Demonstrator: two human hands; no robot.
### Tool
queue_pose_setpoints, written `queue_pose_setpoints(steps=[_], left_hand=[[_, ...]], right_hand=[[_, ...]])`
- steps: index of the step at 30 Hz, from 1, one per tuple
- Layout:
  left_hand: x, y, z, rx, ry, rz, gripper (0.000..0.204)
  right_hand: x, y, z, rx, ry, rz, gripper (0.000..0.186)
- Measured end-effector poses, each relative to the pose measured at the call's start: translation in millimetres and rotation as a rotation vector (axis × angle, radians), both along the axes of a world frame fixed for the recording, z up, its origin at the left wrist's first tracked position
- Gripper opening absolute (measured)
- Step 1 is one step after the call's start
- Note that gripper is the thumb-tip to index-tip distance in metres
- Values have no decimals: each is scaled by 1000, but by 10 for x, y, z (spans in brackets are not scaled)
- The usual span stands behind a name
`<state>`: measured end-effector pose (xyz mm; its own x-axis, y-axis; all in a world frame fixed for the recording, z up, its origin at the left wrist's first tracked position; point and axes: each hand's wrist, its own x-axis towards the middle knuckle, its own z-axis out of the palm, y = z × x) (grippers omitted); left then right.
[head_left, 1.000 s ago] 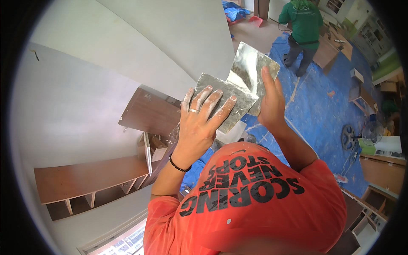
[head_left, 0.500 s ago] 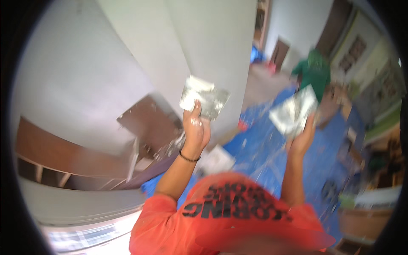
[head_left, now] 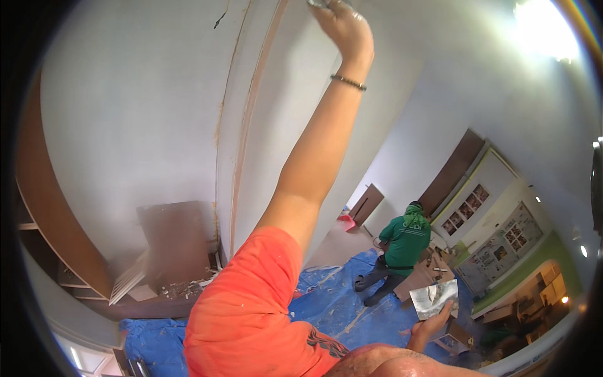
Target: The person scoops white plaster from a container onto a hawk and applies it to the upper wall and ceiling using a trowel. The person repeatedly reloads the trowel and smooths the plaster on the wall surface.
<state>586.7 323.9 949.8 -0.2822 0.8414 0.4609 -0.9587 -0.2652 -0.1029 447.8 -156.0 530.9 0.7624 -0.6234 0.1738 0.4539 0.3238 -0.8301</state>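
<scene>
My left hand [head_left: 347, 32] is raised high against the wall, cut by the top edge of the view. White smears show on its skin, and a dark beaded bracelet [head_left: 348, 82] circles the wrist. Only a sliver of the thin silvery metal spreader plate [head_left: 319, 3] in its fingers shows. Low on the right, my right hand [head_left: 429, 327] grips a second metal plate [head_left: 433, 298], flat and four-cornered, with pale smears on its shiny face. How much filler lies on it I cannot tell.
A pale wall [head_left: 138, 113] with brown vertical seams stands ahead. A brown board [head_left: 174, 242] leans on it beside debris. Blue sheeting [head_left: 339, 323] covers the floor. A co-worker in green [head_left: 402, 245] stands bent beyond my right hand, next to cluttered boards [head_left: 430, 273].
My left hand has risen far up the wall with its plate, from mid-view to the top edge. My right hand with its plate now sits lower in view. The view has tilted upward.
</scene>
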Motion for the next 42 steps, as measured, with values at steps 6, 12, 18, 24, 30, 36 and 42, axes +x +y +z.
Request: queue_pose_setpoints(steps=[6,12,18,24,30,36,42], left_hand=[[135,525,601,-67,126,52,54],[481,897,828,-78,245,113,59],[336,834,700,-31,249,-136,60],[216,810,1131,-24,78,-169,45],[-169,479,1073,119,43,-487,50],[-435,14,1079,164,16,-317,47],[-1579,-1419,1019,140,302,-139,58]], right_hand=[[-590,162,225,19,10,-193,66],[-928,156,196,-12,1,-293,64],[-1113,286,221,3,30,-408,68],[-985,188,32,63,-37,-323,68],[-999,204,63,89,-41,-326,68],[-993,83,-25,122,-35,-343,68],[-988,-75,-127,125,-85,-290,68]])
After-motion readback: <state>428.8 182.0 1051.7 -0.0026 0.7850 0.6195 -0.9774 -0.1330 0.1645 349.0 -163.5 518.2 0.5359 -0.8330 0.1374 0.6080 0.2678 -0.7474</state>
